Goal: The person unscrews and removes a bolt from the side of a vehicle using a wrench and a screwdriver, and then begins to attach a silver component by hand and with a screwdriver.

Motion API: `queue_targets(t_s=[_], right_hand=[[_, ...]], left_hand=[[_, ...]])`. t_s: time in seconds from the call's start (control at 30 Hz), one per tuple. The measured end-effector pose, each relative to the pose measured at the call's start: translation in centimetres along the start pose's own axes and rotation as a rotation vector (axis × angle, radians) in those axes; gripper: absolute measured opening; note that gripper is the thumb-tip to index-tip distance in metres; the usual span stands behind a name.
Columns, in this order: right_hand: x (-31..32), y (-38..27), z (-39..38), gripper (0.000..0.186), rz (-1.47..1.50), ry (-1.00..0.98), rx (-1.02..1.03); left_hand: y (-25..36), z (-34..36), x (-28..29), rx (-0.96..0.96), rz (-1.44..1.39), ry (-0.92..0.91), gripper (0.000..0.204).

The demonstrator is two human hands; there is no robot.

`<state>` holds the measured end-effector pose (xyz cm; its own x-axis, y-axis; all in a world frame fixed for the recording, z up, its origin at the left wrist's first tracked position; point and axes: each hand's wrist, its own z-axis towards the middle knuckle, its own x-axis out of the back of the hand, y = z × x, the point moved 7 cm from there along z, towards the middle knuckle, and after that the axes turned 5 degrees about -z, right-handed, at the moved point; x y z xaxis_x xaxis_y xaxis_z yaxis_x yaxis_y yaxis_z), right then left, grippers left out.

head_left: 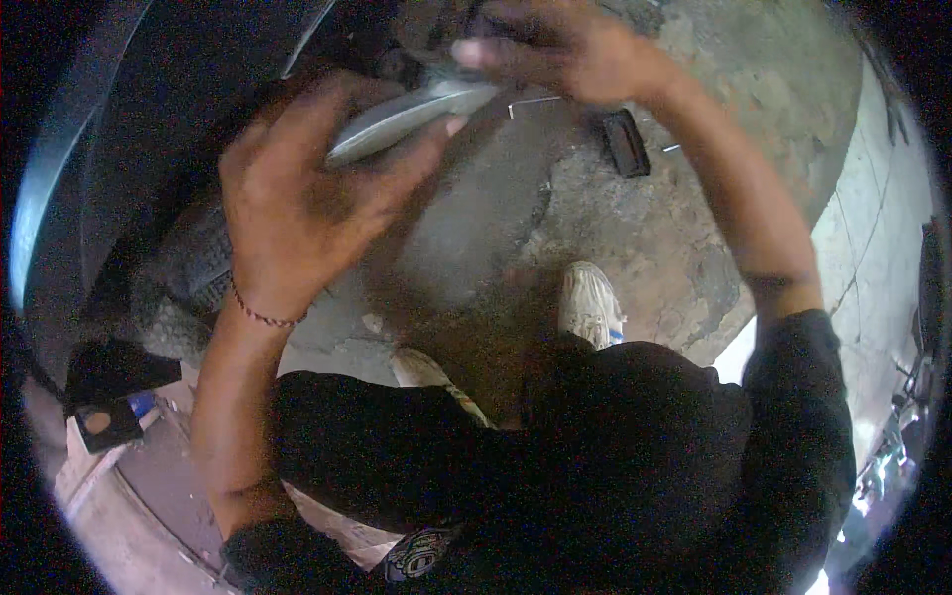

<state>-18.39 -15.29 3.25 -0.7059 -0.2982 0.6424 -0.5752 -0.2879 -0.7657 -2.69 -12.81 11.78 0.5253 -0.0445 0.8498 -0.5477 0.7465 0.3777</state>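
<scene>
Two hands up close in my head view, both on one long, curved grey metal piece [412, 114], maybe a trim strip or blade; can't tell which. My left hand [317, 198] is closed round its lower end, fingers curled over the top, thumb pressing the edge. A beaded bracelet [260, 315] sits on that wrist. My right hand [555, 50] grips the upper end w/ fingers bent, near the top of the frame. The piece is held in the air, tilted, lower at left, above the concrete floor [645, 228].

Left of it, a dark tyre [149, 149] w/ tread showing. On the floor beyond: a small black rectangular block [626, 142] and a thin metal rod [531, 102]. One pale shoe [590, 302] below.

Progress, as I judge it: the piece is fully in hand and not resting on or attached to anything I can see. Whether it is being fitted or removed can't be told.
</scene>
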Motion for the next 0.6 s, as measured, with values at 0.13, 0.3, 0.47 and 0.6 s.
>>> queue_targets(t_s=[0.13, 0.3, 0.47, 0.6], right_hand=[[-12.3, 13.2, -5.3, 0.036, -0.383, -0.135, -0.132], [-20.0, 15.2, -9.9, 0.042, -0.612, -0.169, -0.257], [-13.9, 18.0, -7.0, 0.035, -0.754, 0.273, -0.335], [-11.9, 20.8, -2.7, 0.033, -0.742, 0.108, -0.475]], left_hand=[[1.5, 1.0, -0.4, -0.108, 0.031, 0.019, 0.030], [0.6, 0.2, -0.4, -0.076, 0.038, 0.032, 0.029], [1.0, 0.8, -0.5, -0.075, 0.012, 0.047, 0.029], [1.1, 0.8, -0.3, -0.108, 0.022, 0.025, 0.029]])
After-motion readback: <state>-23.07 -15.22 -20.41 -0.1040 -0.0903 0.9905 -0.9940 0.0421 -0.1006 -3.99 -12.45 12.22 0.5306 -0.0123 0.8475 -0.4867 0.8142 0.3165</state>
